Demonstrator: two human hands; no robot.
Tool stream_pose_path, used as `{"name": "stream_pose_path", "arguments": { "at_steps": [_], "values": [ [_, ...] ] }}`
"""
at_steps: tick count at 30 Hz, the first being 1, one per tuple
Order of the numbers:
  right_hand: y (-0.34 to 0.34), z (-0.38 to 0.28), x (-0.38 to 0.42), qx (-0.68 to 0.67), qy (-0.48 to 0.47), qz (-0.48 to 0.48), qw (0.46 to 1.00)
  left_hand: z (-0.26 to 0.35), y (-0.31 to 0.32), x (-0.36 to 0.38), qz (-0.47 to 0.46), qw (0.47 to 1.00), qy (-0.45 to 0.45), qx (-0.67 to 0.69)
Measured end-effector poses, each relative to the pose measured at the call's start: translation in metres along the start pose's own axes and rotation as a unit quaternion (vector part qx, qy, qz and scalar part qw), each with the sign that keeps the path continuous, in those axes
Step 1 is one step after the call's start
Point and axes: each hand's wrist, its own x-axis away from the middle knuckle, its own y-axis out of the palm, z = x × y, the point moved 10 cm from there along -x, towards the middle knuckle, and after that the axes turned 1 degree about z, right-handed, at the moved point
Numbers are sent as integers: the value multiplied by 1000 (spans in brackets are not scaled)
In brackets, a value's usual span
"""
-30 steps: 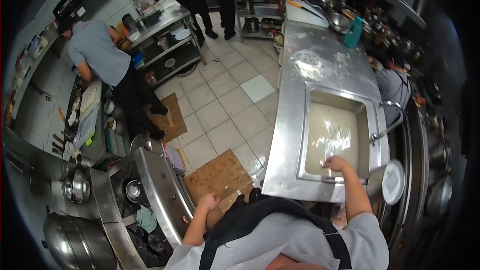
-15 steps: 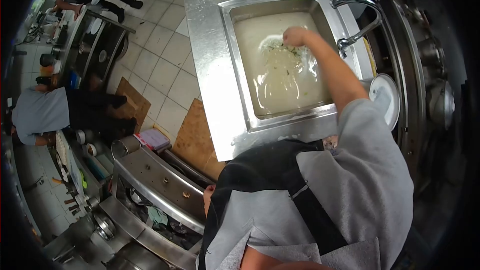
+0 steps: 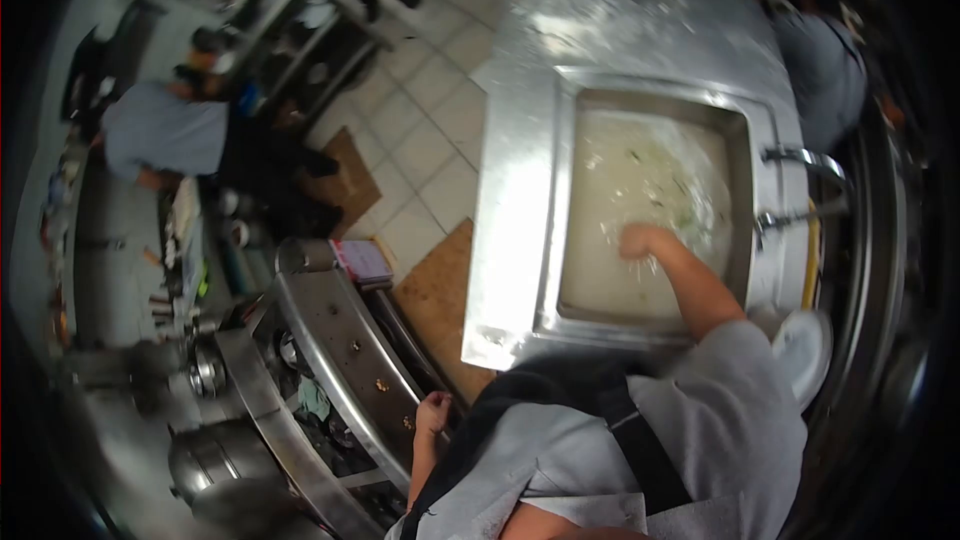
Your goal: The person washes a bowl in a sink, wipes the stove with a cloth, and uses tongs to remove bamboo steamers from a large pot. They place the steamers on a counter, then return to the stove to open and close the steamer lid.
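My right hand (image 3: 640, 240) reaches down into a steel sink (image 3: 555, 240) full of cloudy, milky water (image 3: 640, 180) with green bits floating in it. The fingers dip under the surface, so what they hold, if anything, is hidden. My left hand (image 3: 433, 410) hangs at my side in a loose fist with nothing in it, close to the edge of the stove counter (image 3: 340, 340). I wear a grey shirt and a black apron.
A tap (image 3: 800, 215) juts over the sink's right rim, and a white lid (image 3: 808, 345) lies beside it. A person in grey (image 3: 165, 135) bends over a counter at left; another person (image 3: 825, 60) stands at far right. Cardboard (image 3: 435, 290) covers the tiled floor.
My right hand moved from the sink's near rim to its far side, then back toward the middle, stirring the water. The head camera swung a lot; the left hand stayed at my side.
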Motion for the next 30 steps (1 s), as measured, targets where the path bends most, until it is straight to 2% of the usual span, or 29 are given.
{"name": "stream_pose_path", "arguments": {
  "at_steps": [1,3,4,7,9,10,12,20,26,28,30],
  "values": [
    [2,5,-11,1,-6,21,1000,24,-8,20,1,999,-5,-49],
    [9,22,-23,13,-16,48,999,39,-10,40,10,998,-38,-55],
    [16,39,-29,-4,28,37,999,39,-10,50,1,995,-71,-75],
    [43,92,-47,-61,160,14,985,50,-12,71,25,992,-71,-104],
    [58,113,-56,-77,215,12,974,42,-3,78,-14,990,-81,-119],
    [65,121,-60,-83,235,10,968,45,-4,79,-3,990,-81,-114],
    [84,132,-67,-94,263,2,960,40,0,97,-34,983,-157,-88],
    [129,143,-77,-128,296,-27,946,10,-2,104,-32,982,-144,-118],
    [133,151,-74,-183,296,-34,937,-5,1,105,-36,979,-150,-130],
    [129,151,-70,-198,297,-16,934,-2,4,106,-39,980,-147,-126],
    [128,156,-77,-134,315,74,937,-1,3,110,-46,977,-161,-129]
  ]
}}
